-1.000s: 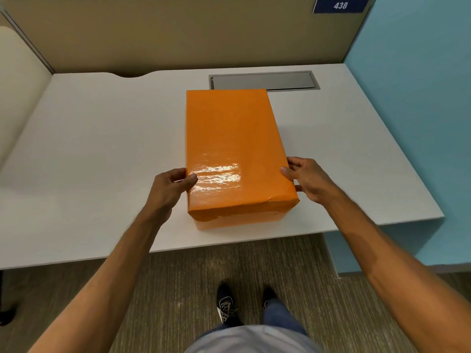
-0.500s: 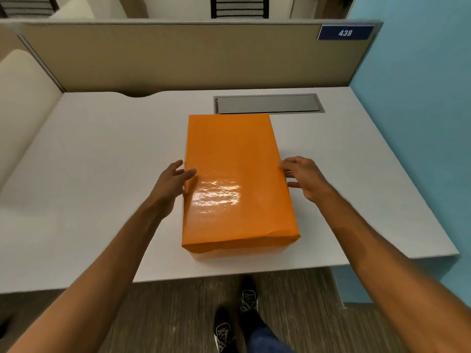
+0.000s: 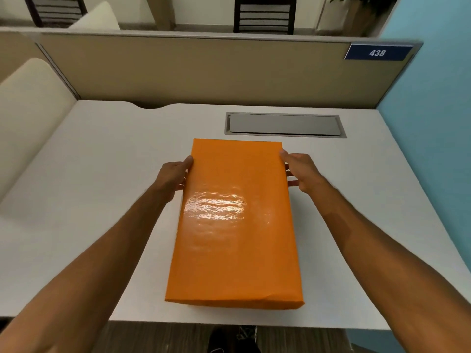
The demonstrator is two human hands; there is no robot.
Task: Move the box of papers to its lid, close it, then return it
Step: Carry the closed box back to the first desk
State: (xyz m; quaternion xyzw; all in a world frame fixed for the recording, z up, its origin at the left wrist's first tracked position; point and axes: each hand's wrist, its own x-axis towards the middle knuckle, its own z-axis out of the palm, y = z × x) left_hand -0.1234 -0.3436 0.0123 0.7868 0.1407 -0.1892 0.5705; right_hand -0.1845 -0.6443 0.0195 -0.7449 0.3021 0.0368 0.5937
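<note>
A glossy orange box (image 3: pixel 235 225) lies lengthwise on the white desk (image 3: pixel 89 200), its orange lid covering the top, so no papers show. Its near end sits close to the desk's front edge. My left hand (image 3: pixel 173 178) presses against the box's left side near the far end, thumb on the top edge. On the opposite side my right hand (image 3: pixel 299 171) holds the far right edge, fingers spread along the side. Both hands clasp the box between them.
A grey recessed cable hatch (image 3: pixel 284 124) lies in the desk just behind the box. A beige partition (image 3: pixel 204 72) with a blue "438" sign (image 3: pixel 377 52) closes the back; a blue wall (image 3: pixel 433 123) stands at the right. My shoes (image 3: pixel 232 340) show below the front edge.
Both hands slid from the near end of the box forward along its sides to the far end. The view tilted up, and the box now looks nearer the desk's front edge.
</note>
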